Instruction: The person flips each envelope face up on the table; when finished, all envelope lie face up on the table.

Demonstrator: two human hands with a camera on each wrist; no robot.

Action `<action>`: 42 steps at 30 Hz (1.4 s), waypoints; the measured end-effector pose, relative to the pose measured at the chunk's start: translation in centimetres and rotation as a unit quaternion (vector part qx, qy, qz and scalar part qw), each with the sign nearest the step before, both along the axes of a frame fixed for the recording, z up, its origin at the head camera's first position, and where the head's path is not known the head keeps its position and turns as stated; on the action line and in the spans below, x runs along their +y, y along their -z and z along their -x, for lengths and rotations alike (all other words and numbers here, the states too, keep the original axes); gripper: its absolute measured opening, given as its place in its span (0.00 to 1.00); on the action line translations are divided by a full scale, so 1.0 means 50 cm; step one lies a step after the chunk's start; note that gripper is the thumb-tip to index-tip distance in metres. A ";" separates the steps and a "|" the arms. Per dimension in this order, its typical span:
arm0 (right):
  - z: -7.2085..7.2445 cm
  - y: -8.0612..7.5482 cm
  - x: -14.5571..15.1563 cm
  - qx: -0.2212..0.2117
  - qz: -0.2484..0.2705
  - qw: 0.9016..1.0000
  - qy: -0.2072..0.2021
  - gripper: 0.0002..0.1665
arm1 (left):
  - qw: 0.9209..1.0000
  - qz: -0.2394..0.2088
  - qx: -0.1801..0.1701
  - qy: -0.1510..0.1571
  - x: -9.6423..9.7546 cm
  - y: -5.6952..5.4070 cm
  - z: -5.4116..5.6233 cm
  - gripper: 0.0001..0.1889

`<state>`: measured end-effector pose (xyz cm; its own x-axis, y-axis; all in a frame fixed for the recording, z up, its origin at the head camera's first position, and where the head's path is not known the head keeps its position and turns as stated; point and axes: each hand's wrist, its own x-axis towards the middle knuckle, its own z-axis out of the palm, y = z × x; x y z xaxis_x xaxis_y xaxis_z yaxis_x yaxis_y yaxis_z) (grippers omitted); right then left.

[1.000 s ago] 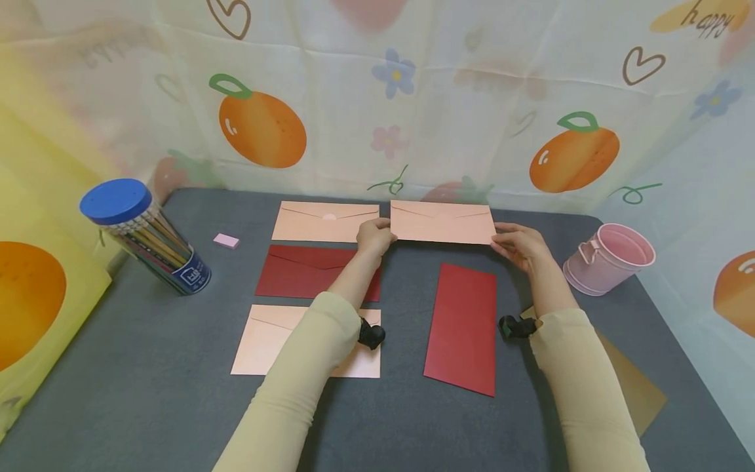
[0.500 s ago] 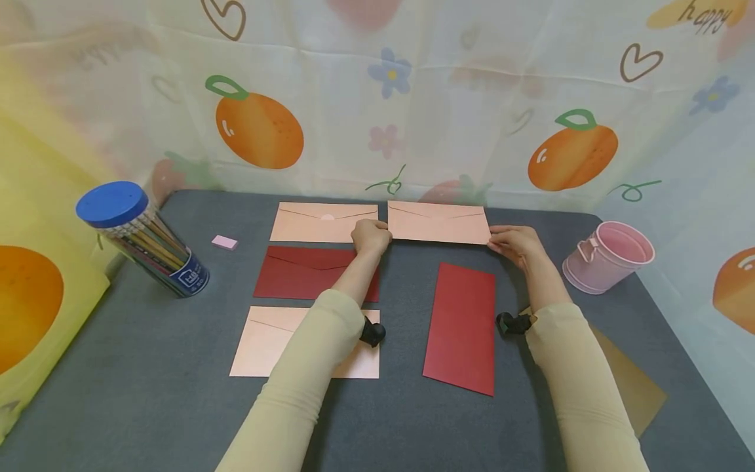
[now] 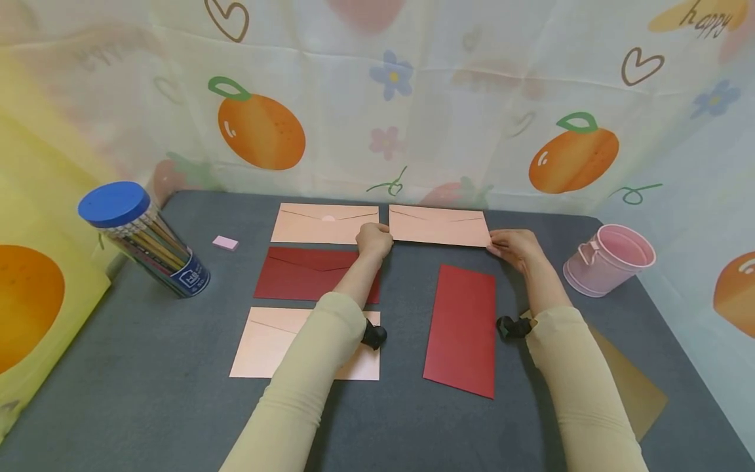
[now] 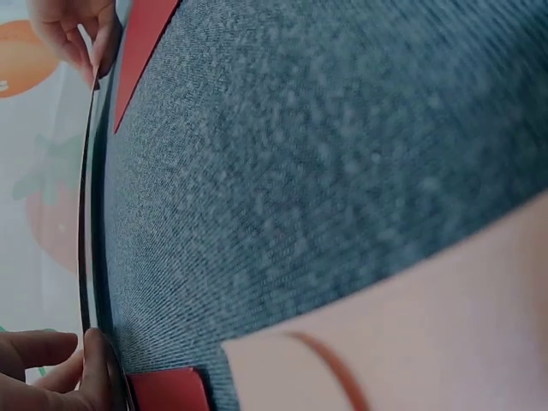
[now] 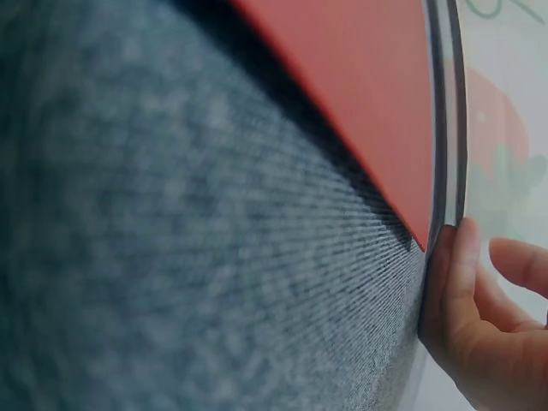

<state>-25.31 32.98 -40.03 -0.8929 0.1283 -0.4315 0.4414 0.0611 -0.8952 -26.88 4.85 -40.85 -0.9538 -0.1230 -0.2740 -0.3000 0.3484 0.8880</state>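
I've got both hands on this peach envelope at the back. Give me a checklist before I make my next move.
1. Left hand grip: ok, it pinches the near left corner of the peach envelope.
2. Right hand grip: ok, it pinches the near right corner.
3. Gap to the envelope with the round spot: ok, a narrow strip of table shows between them.
4. Peach envelope flat on the table: cannot tell, contact along the far edge is unclear.
5. Red envelope on the right turned the same way: not ok, its long sides run roughly front to back.
6. Pink bucket apart from the right hand: ok.
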 end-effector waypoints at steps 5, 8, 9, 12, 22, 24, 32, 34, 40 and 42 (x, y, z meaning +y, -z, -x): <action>-0.001 -0.002 -0.002 -0.010 -0.006 1.000 0.002 0.32 | 1.000 0.019 -0.004 0.023 0.002 0.000 0.000 0.17; -0.002 -0.003 -0.004 -0.015 -0.017 1.000 0.001 0.32 | 0.999 0.028 -0.007 0.026 0.006 0.002 0.008 0.14; -0.003 -0.004 -0.006 -0.016 -0.021 1.000 0.000 0.32 | 0.999 0.030 -0.006 0.025 0.007 0.001 0.009 0.18; -0.004 -0.006 -0.008 -0.014 -0.018 1.000 0.001 0.31 | 1.000 0.021 -0.010 0.020 0.012 -0.005 0.010 0.24; -0.012 -0.013 -0.005 -0.016 -0.008 1.000 -0.009 0.32 | 0.999 0.011 -0.023 0.023 0.018 -0.015 0.003 0.22; -0.013 -0.015 -0.004 -0.016 -0.007 1.000 -0.015 0.33 | 0.999 0.012 -0.024 0.026 0.017 -0.015 0.003 0.22; -0.015 -0.023 -0.004 -0.010 0.000 1.000 -0.026 0.33 | 0.999 0.029 -0.016 0.040 0.016 -0.019 -0.001 0.22; -0.016 -0.024 -0.004 -0.011 0.002 1.000 -0.024 0.33 | 0.998 0.035 -0.013 0.045 0.016 -0.020 -0.002 0.22; -0.016 -0.021 0.000 -0.008 0.010 0.999 -0.030 0.33 | 0.997 0.049 -0.006 0.057 0.011 -0.020 -0.003 0.21; -0.018 -0.021 0.002 -0.005 0.005 0.999 -0.041 0.33 | 0.997 0.051 -0.005 0.060 0.009 -0.020 -0.003 0.21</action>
<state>-24.39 33.08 -38.99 -0.8956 0.0505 -0.4420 0.4448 0.0888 -0.8912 -26.72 5.31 -39.86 -0.9609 -0.0358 -0.2745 -0.2584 0.4714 0.8432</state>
